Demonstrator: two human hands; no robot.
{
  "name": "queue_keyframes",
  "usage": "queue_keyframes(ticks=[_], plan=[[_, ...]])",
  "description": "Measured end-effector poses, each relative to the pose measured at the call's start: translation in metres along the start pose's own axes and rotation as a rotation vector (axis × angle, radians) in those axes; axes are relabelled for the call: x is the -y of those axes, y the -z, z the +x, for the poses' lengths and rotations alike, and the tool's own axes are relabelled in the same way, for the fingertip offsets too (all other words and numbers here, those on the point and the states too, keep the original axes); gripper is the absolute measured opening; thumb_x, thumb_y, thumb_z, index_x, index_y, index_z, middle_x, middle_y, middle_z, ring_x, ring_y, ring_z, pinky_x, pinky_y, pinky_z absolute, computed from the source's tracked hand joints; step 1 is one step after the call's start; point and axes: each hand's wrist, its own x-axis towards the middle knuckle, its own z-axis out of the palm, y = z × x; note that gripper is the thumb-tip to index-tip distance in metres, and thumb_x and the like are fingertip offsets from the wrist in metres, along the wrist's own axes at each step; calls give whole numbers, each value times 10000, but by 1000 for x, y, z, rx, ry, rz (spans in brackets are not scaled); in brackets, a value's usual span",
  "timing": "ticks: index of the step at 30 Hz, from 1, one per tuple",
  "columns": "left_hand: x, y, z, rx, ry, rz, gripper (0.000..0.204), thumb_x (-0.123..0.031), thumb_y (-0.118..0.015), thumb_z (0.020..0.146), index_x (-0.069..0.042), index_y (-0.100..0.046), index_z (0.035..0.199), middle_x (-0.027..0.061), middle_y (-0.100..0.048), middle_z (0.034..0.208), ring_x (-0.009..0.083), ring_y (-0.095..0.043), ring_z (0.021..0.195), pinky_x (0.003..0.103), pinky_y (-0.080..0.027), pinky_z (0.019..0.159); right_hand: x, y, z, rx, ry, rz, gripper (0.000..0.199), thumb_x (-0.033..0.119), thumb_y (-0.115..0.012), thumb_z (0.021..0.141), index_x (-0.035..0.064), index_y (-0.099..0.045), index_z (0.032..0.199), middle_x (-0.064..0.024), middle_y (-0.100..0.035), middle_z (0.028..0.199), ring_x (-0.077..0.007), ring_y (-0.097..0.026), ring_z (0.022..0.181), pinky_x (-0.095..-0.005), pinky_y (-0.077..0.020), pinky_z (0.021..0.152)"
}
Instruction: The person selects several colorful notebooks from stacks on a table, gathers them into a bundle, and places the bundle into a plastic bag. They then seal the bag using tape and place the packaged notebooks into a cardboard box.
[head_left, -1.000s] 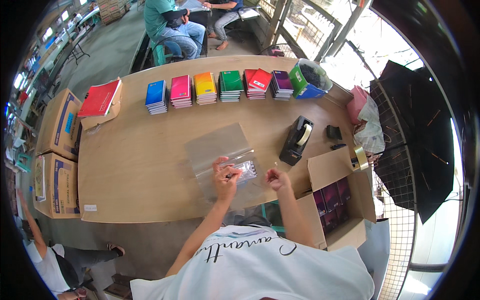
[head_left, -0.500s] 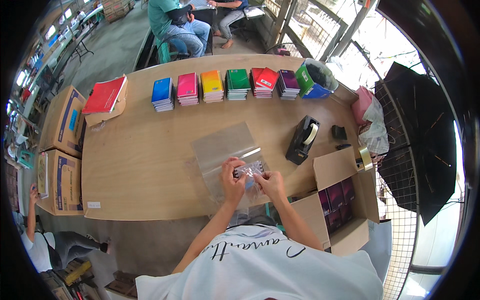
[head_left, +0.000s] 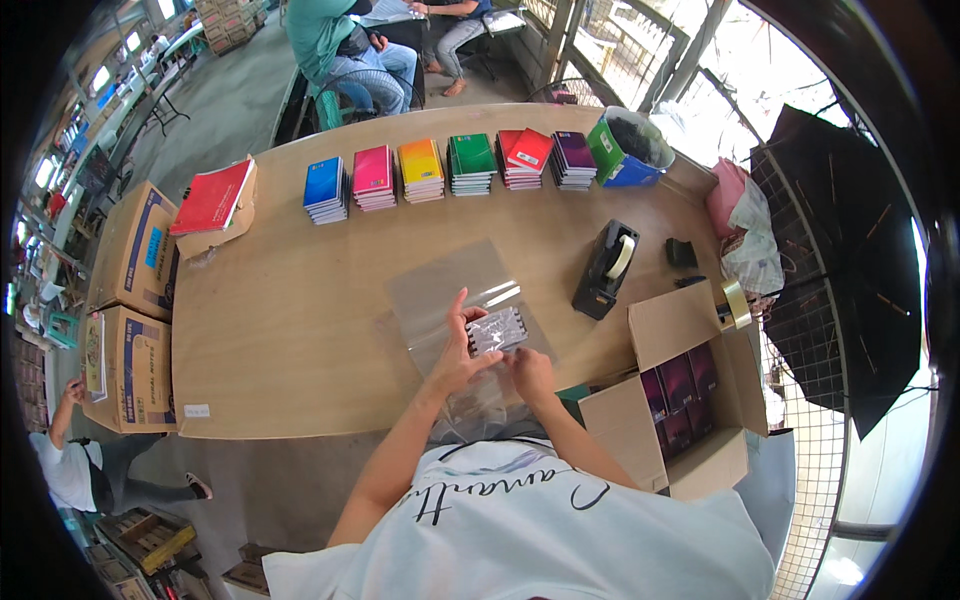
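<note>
A small bundle of spiral-bound notebooks (head_left: 499,330) in clear plastic lies in my left hand (head_left: 456,352). The thumb is along its near edge and the index finger sticks up past its far left corner. My right hand (head_left: 531,372) is closed in a pinch at the near right side of the bundle, at the loose end of the clear plastic wrapper (head_left: 484,400). Its fingertips are partly hidden. Under both hands, transparent plastic sheets (head_left: 430,278) lie flat on the wooden table (head_left: 280,330).
Stacked notebooks in several colours, including a blue stack (head_left: 326,190), line the far side. A black tape dispenser (head_left: 606,270) stands to the right. An open carton (head_left: 718,465) holds purple packs at the near right. Cartons (head_left: 140,365) and red notebooks (head_left: 213,195) are left.
The bundle has turned so its plastic-covered face shows more plainly. My left hand has opened around its left side, and my right hand has moved down to its near edge.
</note>
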Motion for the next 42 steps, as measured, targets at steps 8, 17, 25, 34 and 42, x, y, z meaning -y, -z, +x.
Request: queue_keyframes(ticks=[8, 17, 25, 34, 42], plan=[[5, 2, -23, 457, -529, 723, 875, -57, -827, 627, -101, -342, 1353, 169, -508, 1205, 326, -509, 1119, 426, -391, 988, -23, 37, 17, 663, -862, 1595, 386, 355, -662, 866, 24, -586, 1050, -84, -659, 914, -216, -654, 721, -378, -532, 650], [36, 32, -68, 329, 173, 1273, 966, -417, -807, 599, -132, -362, 1408, 180, -301, 1389, 396, -315, 1272, 524, -279, 1033, -88, 209, -64, -218, -283, 776, 704, 187, -837, 666, 41, -482, 1256, -101, -611, 1096, -206, -595, 950, -373, -495, 815], [22, 54, -47, 523, 199, 1321, 1026, -428, -814, 565, -168, -334, 1434, 183, -263, 1423, 376, -290, 1312, 537, -268, 1044, -324, 364, -129, 246, -685, 96, 666, 156, -835, 607, 12, -570, 1200, -144, -664, 1067, -239, -635, 973, -385, -521, 825], [21, 40, -56, 554, 301, 1419, 1256, -768, -683, 502, -189, -194, 1503, 168, -135, 1521, 376, -171, 1396, 596, -200, 1064, -376, 255, -147, 681, -632, 181, 595, 187, -828, 650, 34, -593, 1175, -154, -613, 1145, -274, -572, 1085, -367, -490, 887], [10, 15, -40, 538, 434, 1443, 1190, -652, -760, 514, -252, -217, 1495, 172, -140, 1521, 385, -151, 1403, 634, -190, 1054, -453, 241, -117, -672, -999, 1072, 441, 359, -684, 829, 40, -640, 1130, -137, -608, 1201, -293, -559, 1102, -382, -394, 988]])
